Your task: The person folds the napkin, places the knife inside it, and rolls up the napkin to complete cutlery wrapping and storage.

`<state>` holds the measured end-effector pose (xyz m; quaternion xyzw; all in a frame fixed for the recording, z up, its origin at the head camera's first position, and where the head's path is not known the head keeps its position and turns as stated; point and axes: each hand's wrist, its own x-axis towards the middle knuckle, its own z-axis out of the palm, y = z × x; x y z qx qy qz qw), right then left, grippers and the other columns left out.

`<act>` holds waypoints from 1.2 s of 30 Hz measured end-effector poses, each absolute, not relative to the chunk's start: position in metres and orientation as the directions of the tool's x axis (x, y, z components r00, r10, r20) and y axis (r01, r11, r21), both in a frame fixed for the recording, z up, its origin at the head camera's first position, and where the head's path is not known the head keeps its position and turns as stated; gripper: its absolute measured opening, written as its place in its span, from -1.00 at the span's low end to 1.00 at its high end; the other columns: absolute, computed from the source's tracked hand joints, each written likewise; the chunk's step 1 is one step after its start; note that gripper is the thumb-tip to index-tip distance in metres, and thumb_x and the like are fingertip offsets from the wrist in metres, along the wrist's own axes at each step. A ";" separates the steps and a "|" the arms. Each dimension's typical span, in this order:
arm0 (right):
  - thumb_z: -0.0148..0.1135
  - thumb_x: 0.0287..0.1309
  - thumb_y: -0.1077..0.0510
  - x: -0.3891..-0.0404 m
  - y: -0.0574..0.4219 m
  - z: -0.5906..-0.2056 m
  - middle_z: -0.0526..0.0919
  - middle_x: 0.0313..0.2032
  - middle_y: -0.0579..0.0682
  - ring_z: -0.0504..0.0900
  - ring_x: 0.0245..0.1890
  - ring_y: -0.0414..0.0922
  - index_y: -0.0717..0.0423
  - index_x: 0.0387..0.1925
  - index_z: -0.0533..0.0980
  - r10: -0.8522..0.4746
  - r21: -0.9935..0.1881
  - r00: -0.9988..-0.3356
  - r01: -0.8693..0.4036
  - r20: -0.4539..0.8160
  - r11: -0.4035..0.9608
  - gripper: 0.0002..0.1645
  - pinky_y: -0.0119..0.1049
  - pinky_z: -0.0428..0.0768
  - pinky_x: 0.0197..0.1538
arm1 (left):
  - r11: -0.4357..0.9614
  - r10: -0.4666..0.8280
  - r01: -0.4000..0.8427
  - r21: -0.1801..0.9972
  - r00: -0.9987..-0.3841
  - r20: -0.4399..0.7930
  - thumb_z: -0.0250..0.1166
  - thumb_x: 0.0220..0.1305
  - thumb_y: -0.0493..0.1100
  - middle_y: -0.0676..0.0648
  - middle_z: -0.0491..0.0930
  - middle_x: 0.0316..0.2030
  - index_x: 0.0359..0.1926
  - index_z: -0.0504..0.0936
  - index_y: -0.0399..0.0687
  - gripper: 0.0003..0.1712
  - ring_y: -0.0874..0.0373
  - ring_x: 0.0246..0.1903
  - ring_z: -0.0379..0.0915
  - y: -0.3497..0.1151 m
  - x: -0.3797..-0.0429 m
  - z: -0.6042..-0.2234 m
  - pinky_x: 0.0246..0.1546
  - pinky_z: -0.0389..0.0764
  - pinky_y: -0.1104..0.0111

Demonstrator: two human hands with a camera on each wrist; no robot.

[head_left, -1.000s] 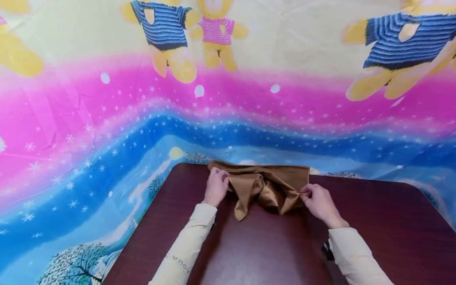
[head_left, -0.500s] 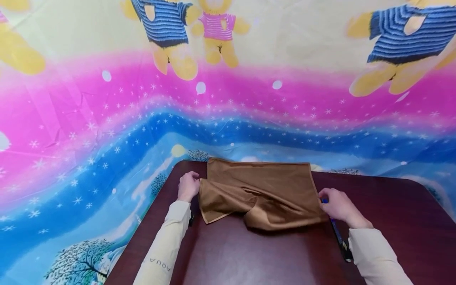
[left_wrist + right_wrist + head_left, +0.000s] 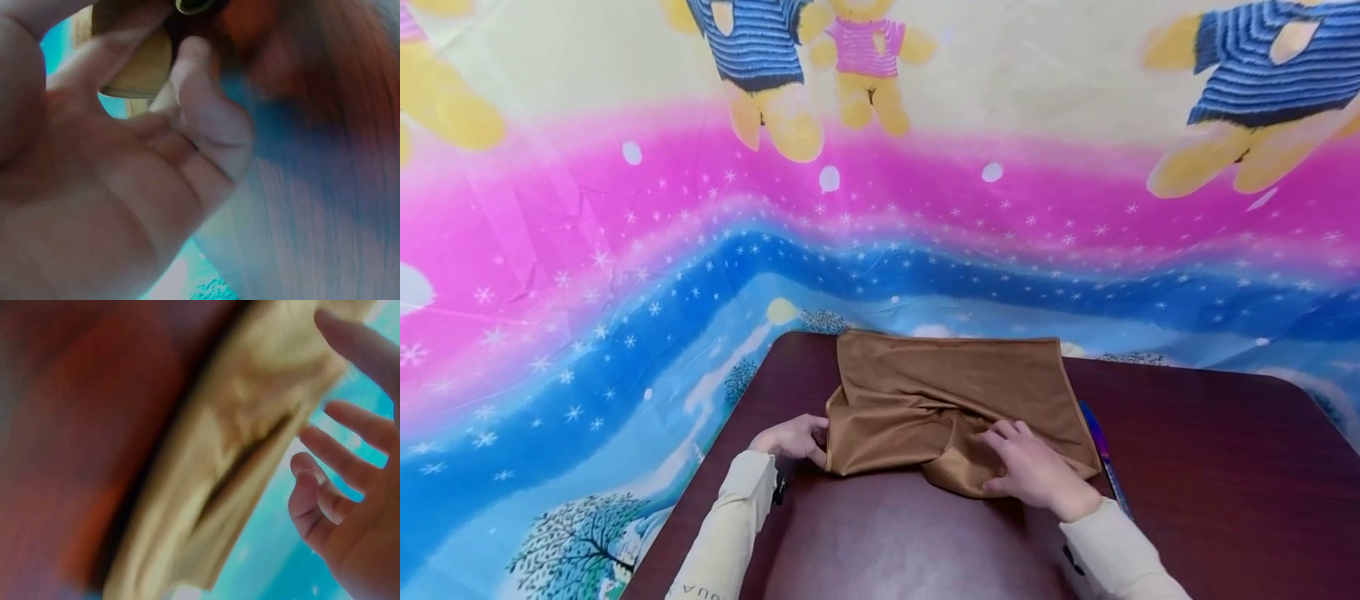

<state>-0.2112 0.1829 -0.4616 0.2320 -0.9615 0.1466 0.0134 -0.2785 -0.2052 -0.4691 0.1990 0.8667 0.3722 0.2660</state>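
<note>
A brown, satiny cloth (image 3: 955,375) lies spread near the far edge of the table, with creases and a raised fold toward its front. At the cloth's left edge is my left hand (image 3: 790,437), thumb and fingertips apart beside the near corner; the left wrist view shows its lower fingers bent, with cloth (image 3: 140,69) beyond them. My right hand (image 3: 1033,467) is over the front right part of the cloth, its fingers spread. In the right wrist view, the fingers (image 3: 344,459) hold nothing, and whether they touch the fabric (image 3: 212,469) cannot be told.
Along the cloth's right edge lies a long thin blue and purple item (image 3: 1103,446), partly covered by cloth and sleeve. The dark red-brown table (image 3: 1217,450) has rounded far corners. Behind it hangs a printed backdrop (image 3: 925,217) with bears and snowflakes.
The bunched cloth has been drawn out wide and flatter. My left hand has moved left and nearer; my right hand moved right, let go of the edge, then came in over the cloth.
</note>
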 end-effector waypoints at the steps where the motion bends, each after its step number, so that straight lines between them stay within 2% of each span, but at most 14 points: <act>1: 0.53 -0.15 0.03 -0.211 0.177 -0.465 0.52 0.10 0.08 0.45 0.05 0.07 0.13 0.14 0.51 -0.458 -0.267 -0.882 -0.471 0.111 0.841 -0.26 -0.03 0.51 0.01 | 0.666 0.548 0.173 0.726 -0.774 -0.318 0.33 -0.15 -0.52 -0.13 0.56 -0.30 -0.21 0.60 -0.22 -0.62 0.16 -0.34 0.36 -0.205 -0.277 -0.469 -0.34 0.39 0.42; 4: 0.45 -0.08 0.17 -0.214 0.164 -0.474 0.52 0.15 0.09 0.45 0.08 0.07 0.17 0.17 0.48 -0.484 -0.236 -0.861 -0.508 0.155 0.828 -0.31 -0.05 0.51 0.02 | 0.753 0.521 0.218 0.621 -0.774 -0.361 0.28 -0.17 -0.54 -0.11 0.41 -0.13 -0.07 0.61 -0.10 -0.45 0.06 -0.17 0.30 -0.202 -0.272 -0.468 -0.21 0.35 0.35; 6: 0.41 -0.05 0.24 -0.216 0.160 -0.478 0.58 0.06 0.04 0.47 -0.01 0.01 0.18 0.06 0.53 -0.497 -0.213 -0.846 -0.530 0.191 0.821 -0.45 -0.12 0.52 -0.03 | 0.798 0.496 0.245 0.550 -0.786 -0.370 0.35 -0.16 -0.48 -0.10 0.30 -0.09 -0.06 0.60 -0.04 -0.45 0.01 -0.09 0.25 -0.198 -0.268 -0.468 -0.12 0.34 0.28; 8: 0.39 -0.04 0.25 -0.219 0.158 -0.480 0.62 -0.12 -0.05 0.47 -0.15 -0.07 0.12 -0.14 0.58 -0.504 -0.190 -0.835 -0.544 0.221 0.818 -0.66 -0.18 0.51 -0.13 | 0.809 0.483 0.263 0.525 -0.806 -0.342 0.44 -0.13 -0.37 -0.08 0.27 -0.11 -0.09 0.61 -0.02 -0.52 -0.01 -0.06 0.26 -0.196 -0.266 -0.472 -0.04 0.34 0.21; 10: 0.40 -0.04 0.24 -0.220 0.158 -0.481 0.57 -0.31 -0.14 0.40 -0.29 -0.14 0.01 -0.36 0.55 -0.509 -0.167 -0.822 -0.556 0.254 0.814 -0.81 -0.25 0.44 -0.25 | 0.799 0.502 0.324 0.507 -0.823 -0.265 0.49 -0.11 -0.24 -0.06 0.30 -0.14 -0.26 0.61 -0.02 -0.67 -0.01 -0.09 0.26 -0.195 -0.265 -0.475 -0.03 0.36 0.15; 14: 0.39 -0.05 0.19 -0.221 0.160 -0.473 0.44 -0.46 -0.24 0.28 -0.40 -0.19 -0.10 -0.54 0.44 -0.506 -0.162 -0.820 -0.555 0.267 0.816 -0.76 -0.33 0.30 -0.34 | 0.765 0.526 0.421 0.487 -0.845 -0.096 0.31 0.14 -0.18 -0.02 0.38 -0.17 -0.37 0.61 0.02 -0.98 0.04 -0.15 0.23 -0.197 -0.267 -0.476 -0.13 0.31 0.15; 15: 0.39 -0.05 0.17 -0.221 0.162 -0.469 0.43 -0.48 -0.25 0.26 -0.41 -0.20 -0.10 -0.55 0.42 -0.504 -0.166 -0.821 -0.555 0.266 0.815 -0.75 -0.35 0.28 -0.35 | 0.753 0.527 0.433 0.496 -0.848 -0.060 0.24 0.20 -0.20 -0.02 0.41 -0.20 -0.39 0.60 -0.01 -0.96 0.05 -0.18 0.26 -0.198 -0.267 -0.475 -0.15 0.32 0.17; 19: 0.40 -0.05 0.16 -0.219 0.177 -0.446 0.46 -0.52 -0.27 0.27 -0.43 -0.21 -0.11 -0.55 0.42 -0.487 -0.199 -0.827 -0.547 0.281 0.813 -0.74 -0.37 0.27 -0.37 | 0.656 0.467 0.323 0.682 -0.884 -0.030 0.00 0.37 -0.25 -0.11 0.53 -0.31 -0.28 0.58 -0.19 -0.78 0.07 -0.28 0.41 -0.208 -0.269 -0.467 -0.19 0.41 0.24; 22: 0.39 -0.03 0.16 -0.216 0.191 -0.423 0.47 -0.54 -0.27 0.30 -0.45 -0.23 -0.12 -0.54 0.46 -0.448 -0.219 -0.846 -0.514 0.289 0.830 -0.77 -0.36 0.30 -0.39 | 0.542 0.409 0.124 0.831 -0.903 -0.132 -0.07 0.48 -0.09 -0.20 0.63 -0.24 -0.12 0.56 -0.30 -0.62 0.02 -0.24 0.57 -0.214 -0.266 -0.461 -0.18 0.54 0.20; 26: 0.35 0.07 0.12 -0.208 0.207 -0.394 0.42 -0.63 -0.24 0.30 -0.57 -0.24 -0.09 -0.53 0.47 -0.388 -0.211 -0.877 -0.452 0.285 0.867 -0.81 -0.34 0.29 -0.45 | 0.501 0.459 -0.014 0.866 -0.844 -0.279 0.15 0.38 0.04 -0.25 0.65 -0.17 0.28 0.36 -0.22 -0.41 -0.04 -0.22 0.61 -0.211 -0.256 -0.462 -0.25 0.58 0.17; 28: 0.33 0.11 0.10 -0.204 0.212 -0.384 0.38 -0.66 -0.23 0.27 -0.62 -0.25 -0.07 -0.49 0.48 -0.365 -0.208 -0.890 -0.425 0.274 0.881 -0.83 -0.33 0.26 -0.47 | 0.497 0.493 -0.005 0.868 -0.821 -0.287 0.30 0.26 -0.02 -0.19 0.63 -0.26 0.38 0.23 -0.14 -0.25 0.04 -0.35 0.57 -0.202 -0.250 -0.467 -0.34 0.55 0.25; 30: 0.32 0.13 0.10 -0.200 0.216 -0.378 0.38 -0.68 -0.24 0.26 -0.66 -0.26 -0.05 -0.45 0.50 -0.352 -0.215 -0.899 -0.410 0.260 0.886 -0.86 -0.33 0.25 -0.49 | 0.462 0.490 0.001 0.887 -0.834 -0.254 0.40 0.15 -0.14 -0.12 0.57 -0.39 0.39 0.22 -0.10 -0.17 0.13 -0.49 0.46 -0.190 -0.246 -0.472 -0.44 0.49 0.31; 33: 0.30 0.15 0.11 -0.197 0.219 -0.375 0.40 -0.67 -0.28 0.26 -0.65 -0.28 -0.09 -0.43 0.51 -0.351 -0.216 -0.905 -0.403 0.242 0.890 -0.89 -0.33 0.26 -0.48 | 0.371 0.404 -0.025 0.928 -0.895 -0.186 0.36 0.11 -0.34 -0.03 0.41 -0.50 0.26 0.37 -0.21 -0.33 0.20 -0.58 0.36 -0.174 -0.240 -0.474 -0.47 0.53 0.26; 36: 0.30 0.14 0.12 -0.194 0.223 -0.373 0.43 -0.63 -0.27 0.31 -0.60 -0.26 -0.13 -0.46 0.52 -0.356 -0.202 -0.907 -0.401 0.225 0.894 -0.88 -0.31 0.29 -0.45 | 0.295 0.262 -0.076 0.952 -0.952 -0.157 0.21 0.15 -0.45 -0.03 0.37 -0.50 0.10 0.48 -0.29 -0.56 0.18 -0.56 0.39 -0.166 -0.239 -0.469 -0.47 0.60 0.18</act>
